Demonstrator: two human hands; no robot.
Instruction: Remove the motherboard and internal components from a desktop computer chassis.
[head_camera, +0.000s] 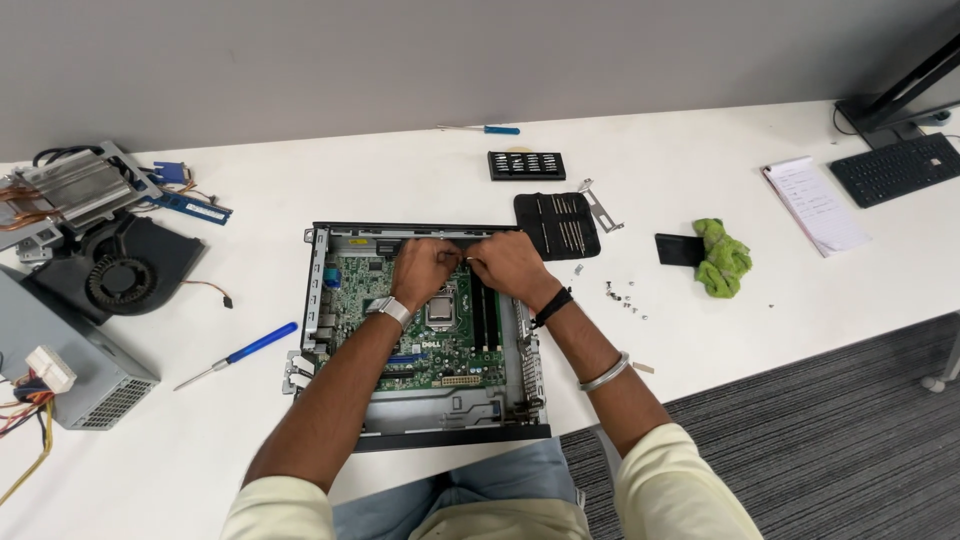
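Fingers (455, 262) of both hands are pinching something small, hidden from view, over the green circuit board (440, 330) in the open computer case (318, 290) on the counter (700, 330), likely stiff, fragile, best gripped by edges.

We saw bright, even overhead light, soft shadows beneath our forearms, sharp focus throughout, and wide-angle bending toward the edges.

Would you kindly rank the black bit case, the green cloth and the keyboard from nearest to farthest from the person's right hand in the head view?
From the right hand:
1. Black bit case, just to its right, beside the open computer case.
2. Green cloth, farther right on the white table.
3. Keyboard, at the far right edge.
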